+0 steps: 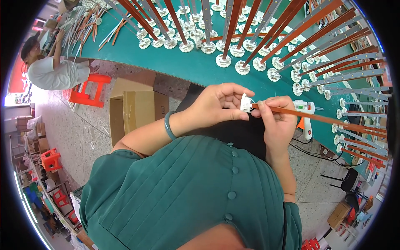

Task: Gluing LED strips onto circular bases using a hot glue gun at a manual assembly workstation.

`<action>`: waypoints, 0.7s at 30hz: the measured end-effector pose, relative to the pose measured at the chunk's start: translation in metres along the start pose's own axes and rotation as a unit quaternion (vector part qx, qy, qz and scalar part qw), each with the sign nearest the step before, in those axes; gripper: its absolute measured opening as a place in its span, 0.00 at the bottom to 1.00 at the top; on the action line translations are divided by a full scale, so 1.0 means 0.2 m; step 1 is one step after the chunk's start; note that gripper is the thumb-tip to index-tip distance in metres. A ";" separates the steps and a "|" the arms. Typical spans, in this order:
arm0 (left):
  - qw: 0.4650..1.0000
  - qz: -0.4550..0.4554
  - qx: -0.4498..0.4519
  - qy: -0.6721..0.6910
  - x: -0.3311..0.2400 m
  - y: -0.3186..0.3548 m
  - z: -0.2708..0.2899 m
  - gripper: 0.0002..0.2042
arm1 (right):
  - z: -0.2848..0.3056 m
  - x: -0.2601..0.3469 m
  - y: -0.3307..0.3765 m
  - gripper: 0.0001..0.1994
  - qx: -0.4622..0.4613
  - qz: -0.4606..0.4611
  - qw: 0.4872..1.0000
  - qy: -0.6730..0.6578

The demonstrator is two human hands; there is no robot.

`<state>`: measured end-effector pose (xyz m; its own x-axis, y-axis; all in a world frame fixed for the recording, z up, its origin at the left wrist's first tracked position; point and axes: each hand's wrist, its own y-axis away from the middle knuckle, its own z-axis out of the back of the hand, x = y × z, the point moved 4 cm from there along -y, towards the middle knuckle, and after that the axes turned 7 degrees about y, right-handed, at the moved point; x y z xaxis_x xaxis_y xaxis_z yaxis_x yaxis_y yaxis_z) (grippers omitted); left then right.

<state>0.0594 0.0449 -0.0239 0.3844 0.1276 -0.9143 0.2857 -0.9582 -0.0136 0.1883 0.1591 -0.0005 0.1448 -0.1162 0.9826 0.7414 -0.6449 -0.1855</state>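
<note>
My left hand (223, 104) is closed around a small white round base (246, 103), its thumb below and fingers curled above. From that base a long reddish-brown strip (308, 116) runs off to the right. My right hand (277, 116) pinches this strip close to the base, between thumb and fingers. Just right of my right hand, a white glue gun (307, 107) with an orange trigger lies at the table edge. The far face of the base is hidden by my left fingers.
Many strips on white bases (223, 61) stand over the green table (175, 68). A cardboard box (137, 110) sits on the floor at left, near a red stool (89, 91). Loose strips (89, 25) lie by another person (56, 73). Black cables (318, 154) hang at right.
</note>
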 end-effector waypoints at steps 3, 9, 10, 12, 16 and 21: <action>0.994 0.034 0.036 0.100 0.02 -0.02 -0.01 0.17 | 0.03 -0.01 -0.03 0.10 0.060 -0.016 0.996 -0.070; 0.953 0.217 0.115 0.179 0.10 0.01 -0.03 0.25 | 0.07 0.04 -0.03 0.03 0.078 0.014 0.997 0.010; 0.953 0.217 0.116 0.180 0.09 0.01 -0.04 0.25 | 0.07 0.04 -0.03 0.03 0.064 -0.015 0.998 0.009; 0.977 0.155 0.069 0.126 0.06 0.01 -0.04 0.19 | 0.07 0.04 -0.03 0.02 0.057 -0.020 0.998 0.027; 0.982 0.095 0.106 0.122 0.06 0.01 -0.04 0.17 | 0.06 0.04 -0.03 0.03 0.055 -0.005 0.995 0.078; 0.983 0.091 0.102 0.125 0.05 0.01 -0.05 0.16 | 0.06 0.04 -0.02 0.04 0.032 -0.012 0.997 0.068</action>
<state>0.0724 0.0464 -0.0300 0.6236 -0.0164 -0.7816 0.0194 -0.9991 0.0365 0.1942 0.1700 0.0082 0.0393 -0.2066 0.9776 0.7843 -0.5999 -0.1583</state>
